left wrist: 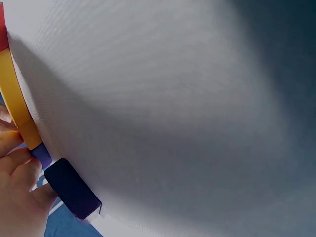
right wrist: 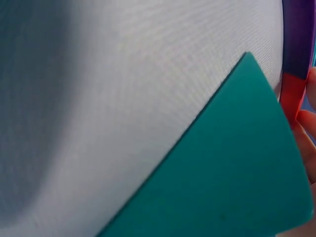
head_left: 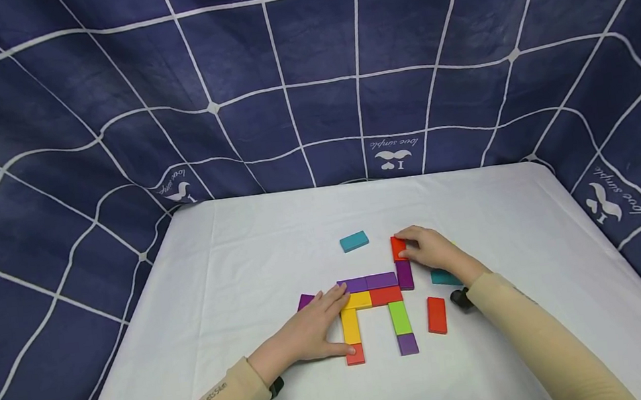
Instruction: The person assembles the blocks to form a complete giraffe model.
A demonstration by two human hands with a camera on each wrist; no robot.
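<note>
My right hand [head_left: 430, 250] pinches a small red block [head_left: 398, 247] between thumb and fingers. The red block is on the white tabletop [head_left: 242, 249], and its near end meets the dark purple block [head_left: 404, 276]. The two make a line pointing away from me, by the right end of the light purple row [head_left: 381, 280].

To do this bit well, I would nudge the small red block until its short end lies flat on the dark purple one and their long sides run straight. A soft push is best (a hard one could knock the dark purple block out of place).

My left hand [head_left: 312, 329] has its fingers straight and a little apart, and it isn't gripping anything. Its fingertips rest at the left end of the light purple row, and its thumb is by the bottom red block [head_left: 355, 356]. I would press lightly there, so the row and the yellow block [head_left: 359, 300] just below it don't slide.

I must mind my right wrist too. A teal block [head_left: 443, 278] pokes out from under it, and the loose red block [head_left: 437, 315] lies just beside my sleeve [head_left: 527, 321]. I would hold that wrist up high, then let go by spreading my fingers and lifting straight up.
</note>
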